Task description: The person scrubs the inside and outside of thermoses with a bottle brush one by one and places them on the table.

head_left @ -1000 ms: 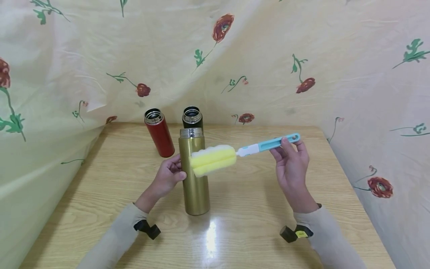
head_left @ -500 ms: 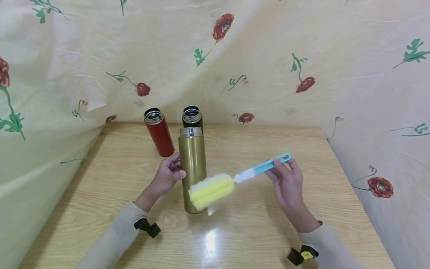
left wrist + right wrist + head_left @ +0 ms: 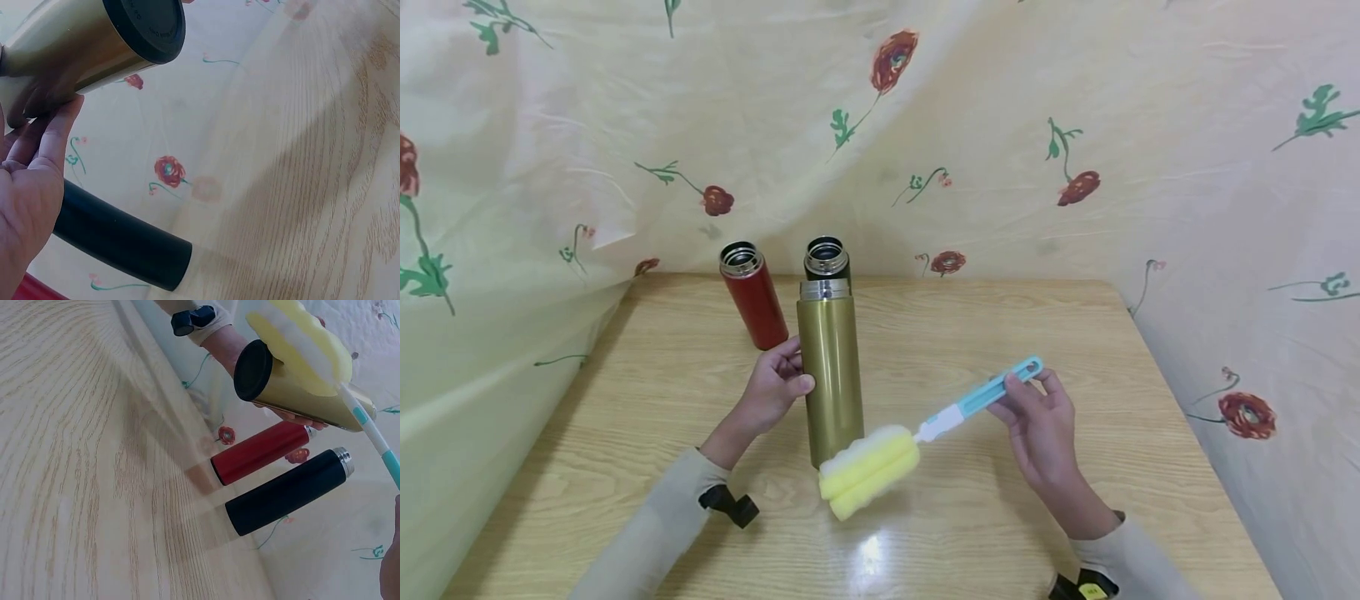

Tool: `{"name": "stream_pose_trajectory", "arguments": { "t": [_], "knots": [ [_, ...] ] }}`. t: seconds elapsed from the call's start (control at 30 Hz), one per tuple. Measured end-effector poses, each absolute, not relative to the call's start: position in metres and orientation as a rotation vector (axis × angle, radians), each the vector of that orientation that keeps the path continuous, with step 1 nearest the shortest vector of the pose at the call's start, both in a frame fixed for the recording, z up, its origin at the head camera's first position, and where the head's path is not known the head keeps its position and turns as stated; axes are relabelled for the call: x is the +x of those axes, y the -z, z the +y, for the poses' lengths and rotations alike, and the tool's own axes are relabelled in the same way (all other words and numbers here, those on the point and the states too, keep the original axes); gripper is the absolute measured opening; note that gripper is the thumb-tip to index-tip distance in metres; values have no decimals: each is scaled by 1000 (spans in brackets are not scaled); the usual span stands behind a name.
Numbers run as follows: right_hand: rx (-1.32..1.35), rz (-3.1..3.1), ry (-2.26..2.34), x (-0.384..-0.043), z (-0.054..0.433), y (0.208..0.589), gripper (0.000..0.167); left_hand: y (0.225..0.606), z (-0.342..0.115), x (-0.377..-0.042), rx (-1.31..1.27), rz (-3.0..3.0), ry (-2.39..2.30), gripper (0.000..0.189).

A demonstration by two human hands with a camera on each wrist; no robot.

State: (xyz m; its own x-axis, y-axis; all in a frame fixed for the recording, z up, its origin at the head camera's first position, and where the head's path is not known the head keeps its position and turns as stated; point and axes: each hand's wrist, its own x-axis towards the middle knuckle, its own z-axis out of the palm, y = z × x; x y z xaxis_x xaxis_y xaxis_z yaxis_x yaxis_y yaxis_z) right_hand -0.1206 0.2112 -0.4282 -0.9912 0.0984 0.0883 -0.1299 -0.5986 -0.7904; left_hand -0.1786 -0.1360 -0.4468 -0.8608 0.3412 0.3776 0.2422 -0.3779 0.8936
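Note:
My left hand (image 3: 772, 388) grips a gold thermos bottle (image 3: 830, 358) by its side and holds it upright, raised off the table; its dark base (image 3: 153, 28) shows in the left wrist view. The bottle's steel neck has no lid on it. In my right hand (image 3: 1041, 429) the blue handle of a bottle brush (image 3: 982, 397) is pinched near its looped end. Its yellow and white sponge head (image 3: 871, 471) points down and left, in front of the bottle's lower end in the head view. The right wrist view shows the sponge (image 3: 306, 347) overlapping the bottle.
A red bottle (image 3: 756, 304) and a black bottle (image 3: 287, 490) stand upright without lids at the back of the wooden table (image 3: 970, 517). The gold bottle hides most of the black one in the head view. A flowered cloth (image 3: 1000, 100) hangs behind and at both sides.
My right hand has come down and nearer, and the brush has dropped from the bottle's middle to its lower end, tilting more steeply. The left hand and gold bottle have risen slightly.

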Motion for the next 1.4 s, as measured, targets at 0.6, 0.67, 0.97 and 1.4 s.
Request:
{"name": "stream_pose_trajectory", "arguments": {
  "t": [0.6, 0.67, 0.97, 1.4],
  "knots": [
    [24, -1199, -2715, -146, 211, 408, 12, 450, -135, -178, 824, 1678, -2393, 50],
    [46, -1162, -2713, -152, 210, 403, 13, 452, -135, -178, 818, 1677, -2389, 51],
    [61, -994, -2699, -173, 208, 382, 15, 451, -136, -175, 767, 1703, -2368, 51],
    [46, -948, -2645, -197, 197, 364, 23, 450, -135, -174, 759, 1714, -2380, 53]
  ]
}}
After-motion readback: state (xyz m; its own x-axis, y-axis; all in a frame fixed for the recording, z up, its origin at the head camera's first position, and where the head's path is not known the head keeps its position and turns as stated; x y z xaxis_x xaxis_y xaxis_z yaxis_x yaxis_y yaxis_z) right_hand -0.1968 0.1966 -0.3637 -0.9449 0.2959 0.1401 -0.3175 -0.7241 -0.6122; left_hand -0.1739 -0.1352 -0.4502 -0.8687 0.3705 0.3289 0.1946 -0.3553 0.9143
